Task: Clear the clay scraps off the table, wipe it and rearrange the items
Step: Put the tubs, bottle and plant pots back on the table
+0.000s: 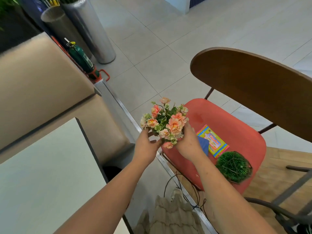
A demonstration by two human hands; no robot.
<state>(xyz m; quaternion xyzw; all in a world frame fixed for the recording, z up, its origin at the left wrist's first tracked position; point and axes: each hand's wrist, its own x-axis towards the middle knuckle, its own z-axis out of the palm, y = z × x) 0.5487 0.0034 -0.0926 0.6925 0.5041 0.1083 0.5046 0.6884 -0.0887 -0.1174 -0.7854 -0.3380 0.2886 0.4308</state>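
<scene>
A bunch of peach and cream artificial flowers [166, 122] hangs in the air over the near left corner of a red chair seat [236, 132]. My left hand [146, 146] grips its base from the left and my right hand [188, 142] grips it from the right; whatever holds the stems is hidden behind my fingers. On the seat lie a colourful wipes packet [215, 143] with a blue cloth [203, 146] partly under my right wrist, and a round green grass ball [233, 167]. The pale table [42, 174] is at the lower left.
A tan bench seat [42, 92] runs behind the table. The chair's brown wooden back [253, 85] curves at the right. A green extinguisher [82, 60] and metal cylinders [87, 29] stand on the tiled floor. Black cables [179, 181] trail below the chair.
</scene>
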